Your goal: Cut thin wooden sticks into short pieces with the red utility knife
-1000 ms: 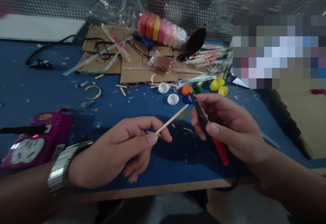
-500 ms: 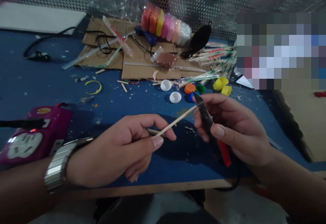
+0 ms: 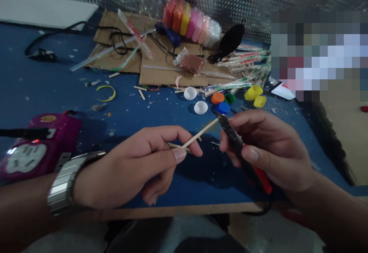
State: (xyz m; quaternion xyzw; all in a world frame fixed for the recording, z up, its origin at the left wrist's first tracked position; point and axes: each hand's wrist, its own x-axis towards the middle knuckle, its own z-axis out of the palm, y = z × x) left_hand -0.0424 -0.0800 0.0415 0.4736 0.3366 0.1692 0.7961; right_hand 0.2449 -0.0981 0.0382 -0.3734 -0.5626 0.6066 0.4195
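Note:
A thin wooden stick (image 3: 201, 133) is pinched between the thumb and forefinger of my left hand (image 3: 138, 165), slanting up to the right. My right hand (image 3: 273, 149) is closed on a utility knife (image 3: 234, 140) with a dark blade and a red part at its lower end. The blade lies across the far end of the stick, at or very near contact. Behind my left fingers, more pieces of stick (image 3: 188, 150) show in part. Just beyond the knife tip lies a blue cap (image 3: 223, 107).
White caps (image 3: 200, 107), an orange cap (image 3: 217, 98) and yellow caps (image 3: 253, 92) lie ahead. Behind them are cardboard sheets (image 3: 169, 77), wrapped sticks (image 3: 244, 63) and a bag of coloured blocks (image 3: 191, 21). A purple power strip (image 3: 61, 130) stands at left. Scraps dot the blue table (image 3: 57, 84).
The knife has tilted flatter, its red end swinging right and down, while its blade stays by the stick's far end. Both hands keep their holds. The view has shifted slightly.

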